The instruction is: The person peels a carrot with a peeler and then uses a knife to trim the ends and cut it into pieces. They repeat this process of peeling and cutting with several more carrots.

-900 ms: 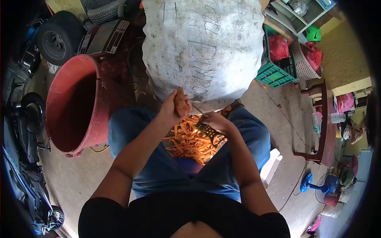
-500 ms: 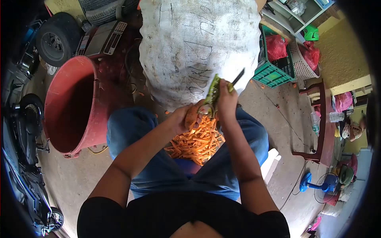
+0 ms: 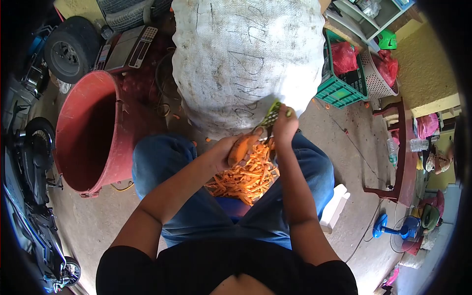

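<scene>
Handwriting (image 3: 250, 60), barely legible, marks the sack (image 3: 295, 46); left grip (image 3: 226, 151) clasps an orange root (image 3: 240, 150), right grip (image 3: 285, 129) a green tool (image 3: 271, 115).

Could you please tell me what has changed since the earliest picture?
The left hand moved down and right; its root now shows a bright orange side instead of brownish skin. The right hand rose rightward, swinging the green perforated tool upward. Both grips stayed, as did the white sack and red tub.
</scene>
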A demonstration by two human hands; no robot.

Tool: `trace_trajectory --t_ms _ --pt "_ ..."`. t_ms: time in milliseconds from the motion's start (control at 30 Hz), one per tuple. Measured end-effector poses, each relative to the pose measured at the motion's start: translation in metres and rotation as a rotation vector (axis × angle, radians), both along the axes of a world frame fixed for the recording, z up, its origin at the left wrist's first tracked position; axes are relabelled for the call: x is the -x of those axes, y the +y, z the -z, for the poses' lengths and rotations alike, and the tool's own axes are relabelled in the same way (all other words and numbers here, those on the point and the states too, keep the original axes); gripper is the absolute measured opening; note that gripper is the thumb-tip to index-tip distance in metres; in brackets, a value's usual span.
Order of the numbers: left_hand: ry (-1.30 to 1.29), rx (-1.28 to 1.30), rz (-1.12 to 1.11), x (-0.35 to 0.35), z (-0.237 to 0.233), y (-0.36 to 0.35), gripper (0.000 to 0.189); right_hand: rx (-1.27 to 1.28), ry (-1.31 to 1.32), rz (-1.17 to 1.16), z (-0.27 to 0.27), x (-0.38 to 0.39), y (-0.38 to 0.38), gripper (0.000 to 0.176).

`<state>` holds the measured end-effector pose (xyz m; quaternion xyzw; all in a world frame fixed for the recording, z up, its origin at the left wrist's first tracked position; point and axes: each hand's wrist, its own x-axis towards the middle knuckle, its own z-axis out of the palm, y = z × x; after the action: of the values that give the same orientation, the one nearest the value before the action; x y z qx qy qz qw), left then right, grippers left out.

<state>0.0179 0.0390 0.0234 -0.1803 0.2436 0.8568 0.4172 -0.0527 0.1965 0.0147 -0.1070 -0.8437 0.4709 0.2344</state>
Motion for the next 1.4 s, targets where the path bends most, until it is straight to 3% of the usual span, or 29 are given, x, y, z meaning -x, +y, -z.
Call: trace_trajectory --t_ms 133,200,300,333,400,467,533,967,1167,1233,1300,1367,1400 --pt "0.097 -0.094 0.183 -0.006 -0.021 -0.004 0.038 0.119 -0.027 0.260 0.005 0.021 0.035 0.026" --pt "0.067 -0.065 0.190 -0.004 -0.016 -0.004 0.037 0.148 -0.124 0.252 0.005 0.023 0.040 0.027" --pt "-0.013 -0.027 0.121 0.002 -0.006 -0.002 0.033 0.252 -0.076 -0.010 -0.016 -0.004 0.006 0.027" --pt "-0.060 -0.010 0.045 0.004 -0.004 -0.002 0.031 0.445 -0.072 -0.079 -0.020 -0.013 -0.010 0.027" --pt "0.029 0.024 0.014 0.004 -0.001 -0.003 0.029 0.344 -0.167 -0.231 -0.037 -0.031 -0.028 0.027" --pt "0.116 0.055 -0.010 0.004 0.000 -0.002 0.026 0.273 -0.041 -0.352 -0.043 -0.042 -0.041 0.023" --pt "-0.003 0.107 -0.024 0.002 0.000 -0.001 0.024 0.203 -0.008 -0.369 -0.046 -0.046 -0.047 0.022" --pt "-0.001 0.184 0.052 0.003 0.002 -0.002 0.022 0.162 -0.073 -0.387 -0.040 -0.044 -0.047 0.024" --pt "0.053 0.226 0.123 -0.002 0.002 -0.001 0.026 0.064 0.013 -0.305 -0.030 -0.036 -0.044 0.024" --pt "0.082 0.244 0.226 -0.005 -0.005 0.003 0.032 0.006 -0.080 -0.209 -0.033 -0.027 -0.031 0.024" --pt "0.071 0.231 0.225 -0.004 -0.017 -0.002 0.034 -0.033 0.026 -0.109 -0.017 -0.011 -0.012 0.023" --pt "0.062 0.218 0.221 -0.003 -0.019 -0.007 0.037 0.024 -0.070 0.010 0.003 0.005 0.010 0.024" --pt "0.116 0.178 0.317 -0.004 -0.016 -0.009 0.037 0.026 -0.102 0.071 0.010 0.012 0.024 0.025"
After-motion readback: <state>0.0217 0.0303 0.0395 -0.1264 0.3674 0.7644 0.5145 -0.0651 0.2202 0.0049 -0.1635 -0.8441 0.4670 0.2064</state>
